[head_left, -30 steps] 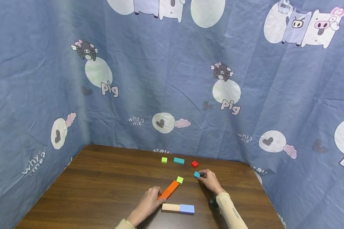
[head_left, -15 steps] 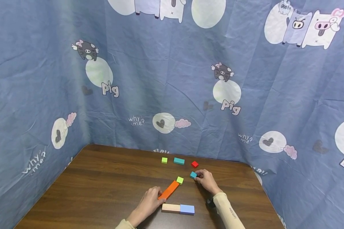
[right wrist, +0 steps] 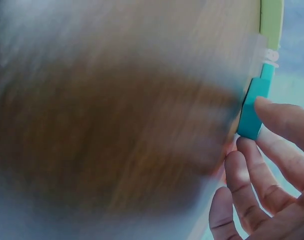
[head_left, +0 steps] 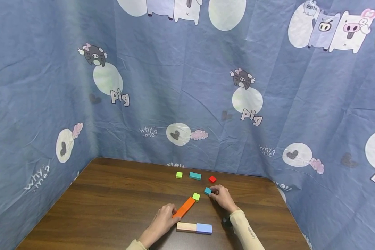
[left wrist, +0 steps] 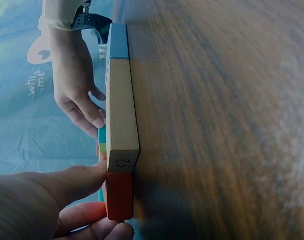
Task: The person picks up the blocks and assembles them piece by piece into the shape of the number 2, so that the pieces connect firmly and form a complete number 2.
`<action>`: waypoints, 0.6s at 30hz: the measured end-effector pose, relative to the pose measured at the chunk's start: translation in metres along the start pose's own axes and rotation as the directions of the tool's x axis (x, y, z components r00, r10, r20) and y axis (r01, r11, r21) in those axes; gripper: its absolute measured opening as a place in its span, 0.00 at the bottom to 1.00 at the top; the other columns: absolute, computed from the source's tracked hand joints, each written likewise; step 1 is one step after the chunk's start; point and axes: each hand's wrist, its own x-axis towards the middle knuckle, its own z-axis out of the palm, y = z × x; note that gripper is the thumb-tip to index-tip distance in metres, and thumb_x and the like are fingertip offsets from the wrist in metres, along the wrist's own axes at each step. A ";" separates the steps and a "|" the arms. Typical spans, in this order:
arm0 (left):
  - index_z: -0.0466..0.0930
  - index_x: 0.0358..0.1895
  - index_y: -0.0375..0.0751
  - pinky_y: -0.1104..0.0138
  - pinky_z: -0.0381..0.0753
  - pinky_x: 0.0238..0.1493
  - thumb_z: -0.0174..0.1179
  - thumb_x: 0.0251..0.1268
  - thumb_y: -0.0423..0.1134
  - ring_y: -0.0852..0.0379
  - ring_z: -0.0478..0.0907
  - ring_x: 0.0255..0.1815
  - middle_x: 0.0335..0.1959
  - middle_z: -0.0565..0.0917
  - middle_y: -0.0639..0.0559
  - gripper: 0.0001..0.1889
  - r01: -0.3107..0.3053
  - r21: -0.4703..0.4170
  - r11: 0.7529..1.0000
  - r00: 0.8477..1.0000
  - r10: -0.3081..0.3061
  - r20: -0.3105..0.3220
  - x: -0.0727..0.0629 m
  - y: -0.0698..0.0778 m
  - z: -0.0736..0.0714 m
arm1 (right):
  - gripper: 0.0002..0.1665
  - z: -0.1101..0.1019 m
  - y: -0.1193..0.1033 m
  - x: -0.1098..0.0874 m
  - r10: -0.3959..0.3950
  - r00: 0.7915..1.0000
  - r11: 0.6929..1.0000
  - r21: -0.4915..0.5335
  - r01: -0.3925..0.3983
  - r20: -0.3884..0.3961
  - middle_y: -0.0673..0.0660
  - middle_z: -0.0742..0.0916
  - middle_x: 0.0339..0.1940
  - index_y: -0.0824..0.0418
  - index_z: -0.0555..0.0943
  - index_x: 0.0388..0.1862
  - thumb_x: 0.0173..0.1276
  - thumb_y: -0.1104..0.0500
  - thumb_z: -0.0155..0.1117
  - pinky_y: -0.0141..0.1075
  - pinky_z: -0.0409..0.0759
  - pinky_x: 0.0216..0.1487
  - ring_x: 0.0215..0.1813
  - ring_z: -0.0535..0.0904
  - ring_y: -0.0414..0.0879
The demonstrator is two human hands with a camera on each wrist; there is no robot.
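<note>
The left hand [head_left: 162, 219] grips the near end of an orange bar [head_left: 185, 207]. Rightward lie a natural-wood block [head_left: 186, 227], a lime cube [head_left: 196, 197] at the bar's far end, a blue block [head_left: 204, 228] abutting the wooden one and, near the lime cube, a teal cube [head_left: 207, 191] pinched by the right hand [head_left: 222, 198].

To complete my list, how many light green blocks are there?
2. The back green block lies left of the long teal block; the front green block sits at the far end of the orange strip.
</note>
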 end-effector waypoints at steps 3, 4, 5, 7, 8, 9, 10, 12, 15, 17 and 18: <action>0.77 0.28 0.40 0.70 0.64 0.23 0.75 0.45 0.37 0.65 0.64 0.23 0.23 0.76 0.55 0.14 0.004 0.001 1.000 1.000 -0.004 0.005 0.000 0.000 -0.001 | 0.15 0.002 -0.001 0.001 -0.021 1.000 1.000 -0.014 0.021 0.003 0.55 0.84 0.36 0.65 0.84 0.46 0.59 0.62 0.70 0.33 0.77 0.37 0.36 0.78 0.40; 0.77 0.28 0.40 0.70 0.64 0.23 0.75 0.45 0.37 0.65 0.64 0.23 0.23 0.76 0.55 0.14 0.006 0.000 1.000 1.000 -0.006 0.007 0.000 0.000 -0.001 | 0.15 0.003 -0.001 0.002 -0.021 1.000 1.000 -0.017 0.022 0.005 0.55 0.84 0.36 0.64 0.84 0.46 0.59 0.62 0.70 0.32 0.76 0.37 0.36 0.78 0.40; 0.77 0.28 0.39 0.70 0.64 0.23 0.74 0.45 0.37 0.65 0.64 0.23 0.23 0.76 0.55 0.14 0.010 -0.001 1.000 1.000 -0.010 0.010 0.000 0.000 -0.001 | 0.15 0.004 -0.002 0.002 -0.028 1.000 0.999 -0.022 0.028 0.008 0.55 0.84 0.36 0.64 0.84 0.46 0.59 0.62 0.70 0.33 0.76 0.37 0.36 0.78 0.41; 0.77 0.28 0.39 0.70 0.64 0.23 0.74 0.46 0.37 0.65 0.64 0.22 0.23 0.76 0.54 0.14 0.017 -0.003 1.000 1.000 -0.017 0.017 0.000 0.001 -0.001 | 0.15 0.005 -0.003 0.004 -0.037 0.999 0.999 -0.030 0.037 0.010 0.55 0.84 0.37 0.64 0.84 0.46 0.59 0.63 0.70 0.33 0.76 0.37 0.36 0.77 0.41; 0.77 0.28 0.39 0.70 0.64 0.23 0.74 0.46 0.37 0.64 0.64 0.22 0.23 0.76 0.54 0.13 0.021 -0.005 1.000 1.000 -0.021 0.020 0.000 0.000 -0.001 | 0.15 0.006 -0.003 0.004 -0.033 0.999 0.999 -0.027 0.034 0.013 0.55 0.84 0.37 0.64 0.84 0.46 0.59 0.63 0.70 0.32 0.75 0.37 0.37 0.77 0.41; 0.77 0.29 0.39 0.70 0.64 0.23 0.74 0.46 0.37 0.64 0.64 0.22 0.24 0.76 0.54 0.13 0.026 -0.006 1.000 0.999 -0.026 0.026 0.000 0.000 -0.001 | 0.15 0.006 -0.004 0.004 -0.030 0.999 0.999 -0.025 0.030 0.014 0.55 0.84 0.37 0.64 0.84 0.47 0.59 0.63 0.69 0.31 0.75 0.37 0.36 0.76 0.41; 0.77 0.29 0.39 0.70 0.65 0.23 0.74 0.46 0.37 0.64 0.64 0.23 0.24 0.76 0.54 0.13 0.030 -0.008 1.000 0.999 -0.030 0.031 0.000 0.000 -0.001 | 0.15 0.007 -0.005 0.005 -0.035 0.999 0.999 -0.026 0.035 0.014 0.56 0.84 0.38 0.64 0.84 0.46 0.59 0.63 0.69 0.31 0.74 0.37 0.37 0.76 0.41; 0.77 0.29 0.39 0.70 0.65 0.23 0.74 0.47 0.37 0.64 0.65 0.23 0.24 0.76 0.55 0.13 0.034 -0.010 0.999 0.999 -0.033 0.042 0.001 0.000 -0.001 | 0.15 0.008 -0.006 0.005 -0.046 0.999 0.999 -0.025 0.046 0.012 0.56 0.84 0.38 0.65 0.84 0.46 0.59 0.64 0.69 0.31 0.74 0.37 0.37 0.77 0.42; 0.77 0.29 0.39 0.70 0.65 0.23 0.74 0.47 0.37 0.64 0.65 0.23 0.24 0.75 0.55 0.13 0.036 -0.013 0.999 0.998 -0.035 0.054 0.001 0.000 -0.001 | 0.15 0.009 -0.007 0.006 -0.066 0.998 0.997 -0.031 0.067 0.018 0.57 0.85 0.38 0.65 0.84 0.46 0.59 0.65 0.68 0.32 0.74 0.37 0.38 0.77 0.43; 0.76 0.29 0.39 0.70 0.65 0.23 0.74 0.47 0.38 0.64 0.65 0.23 0.24 0.75 0.54 0.13 0.033 -0.013 0.999 0.998 -0.032 0.053 0.001 0.000 -0.001 | 0.15 0.010 -0.008 0.007 -0.067 0.997 0.997 -0.034 0.068 0.028 0.57 0.84 0.38 0.65 0.83 0.47 0.60 0.65 0.68 0.33 0.75 0.38 0.38 0.77 0.44; 0.76 0.29 0.40 0.70 0.65 0.23 0.74 0.47 0.38 0.64 0.65 0.23 0.24 0.75 0.55 0.13 0.032 -0.013 0.999 0.998 -0.031 0.052 0.001 0.000 -0.001 | 0.15 0.010 -0.008 0.007 -0.063 0.997 0.997 -0.034 0.065 0.034 0.57 0.85 0.39 0.65 0.83 0.48 0.60 0.66 0.68 0.33 0.75 0.38 0.38 0.77 0.44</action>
